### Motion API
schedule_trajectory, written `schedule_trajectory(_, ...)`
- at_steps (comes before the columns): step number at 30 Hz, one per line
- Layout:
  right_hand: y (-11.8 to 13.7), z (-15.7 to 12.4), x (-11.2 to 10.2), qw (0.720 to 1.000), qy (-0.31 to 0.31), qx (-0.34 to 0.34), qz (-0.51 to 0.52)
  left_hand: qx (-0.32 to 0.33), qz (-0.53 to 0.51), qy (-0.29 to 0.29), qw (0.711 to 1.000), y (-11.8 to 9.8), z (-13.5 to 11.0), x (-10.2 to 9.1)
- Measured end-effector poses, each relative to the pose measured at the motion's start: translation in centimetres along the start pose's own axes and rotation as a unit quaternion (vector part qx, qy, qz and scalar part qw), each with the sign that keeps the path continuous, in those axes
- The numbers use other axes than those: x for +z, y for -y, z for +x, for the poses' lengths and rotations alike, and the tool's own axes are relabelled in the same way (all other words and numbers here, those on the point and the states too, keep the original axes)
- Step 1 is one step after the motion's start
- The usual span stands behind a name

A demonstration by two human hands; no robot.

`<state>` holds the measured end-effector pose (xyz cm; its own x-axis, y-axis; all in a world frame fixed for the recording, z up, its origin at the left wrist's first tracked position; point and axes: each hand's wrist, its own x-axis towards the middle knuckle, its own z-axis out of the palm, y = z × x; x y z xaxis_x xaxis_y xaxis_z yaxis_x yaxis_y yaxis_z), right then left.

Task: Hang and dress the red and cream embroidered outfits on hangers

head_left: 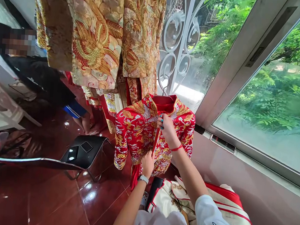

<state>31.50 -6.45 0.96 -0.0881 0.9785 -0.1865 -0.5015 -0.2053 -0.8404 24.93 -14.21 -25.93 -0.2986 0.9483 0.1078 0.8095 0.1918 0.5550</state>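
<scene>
A red jacket (pixel 144 125) with gold and silver embroidery hangs in front of me on a hanger (pixel 166 84), whose hook shows above the collar. Near the collar, my right hand (pixel 166 125) is closed on the jacket's front edge. Lower down that same edge, my left hand (pixel 147 163) pinches the front opening. Between the two hands the edge runs nearly straight, with red lining showing. My fingertips are partly hidden by the hands themselves.
Gold embroidered garments (pixel 98 37) hang above and behind the jacket. At right is a metal-framed window (pixel 233 97), a phone (pixel 223 144) on its sill. White-and-red garments (pixel 218 203) lie below. A black stool (pixel 85 152) holds two dark flat objects. At left is another person (pixel 39 74).
</scene>
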Motion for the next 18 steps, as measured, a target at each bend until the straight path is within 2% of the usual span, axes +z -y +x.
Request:
schedule_trajectory(4, 0.6, 0.6, 0.5, 0.998, 0.006, -0.044, -0.037, -0.010, -0.010, 0.011, 1.000, -0.6, -0.7, 0.7)
schedule_trajectory(7, 0.6, 1.0, -0.5, 0.988, 0.030, -0.087, -0.125, -0.014, -0.017, 0.023, 0.999, -1.0, -1.4, 1.0)
schedule_trajectory(10, 0.9, 1.5, -3.7, 0.945, 0.097, -0.156, -0.272, 0.002, -0.058, 0.066, 0.996, -0.8, -1.6, -0.5)
schedule_trajectory(11, 1.2, 1.7, -5.3, 0.923, 0.100, -0.188, -0.320, 0.022, -0.093, 0.079, 0.992, -0.5, -1.4, -1.7)
schedule_trajectory(12, 1.6, 2.1, -7.2, 0.901, 0.076, -0.228, -0.360, 0.046, -0.135, 0.076, 0.987, -0.1, -1.0, -3.4)
schedule_trajectory(13, 2.2, 2.5, -9.3, 0.880, 0.023, -0.271, -0.390, 0.074, -0.181, 0.048, 0.980, 0.4, -0.3, -5.5)
schedule_trajectory(14, 2.8, 3.0, -11.5, 0.856, -0.052, -0.314, -0.408, 0.091, -0.215, -0.023, 0.972, 0.9, 0.8, -8.0)
schedule_trajectory(16, 4.1, 4.5, -15.7, 0.809, -0.176, -0.374, -0.418, 0.092, -0.232, -0.237, 0.939, 2.0, 4.0, -13.7)
schedule_trajectory(17, 4.5, 5.3, -17.5, 0.805, -0.182, -0.379, -0.419, 0.080, -0.235, -0.316, 0.916, 2.4, 6.1, -16.5)
schedule_trajectory(18, 4.9, 6.2, -18.9, 0.818, -0.157, -0.370, -0.412, 0.064, -0.251, -0.355, 0.898, 2.7, 8.4, -19.0)
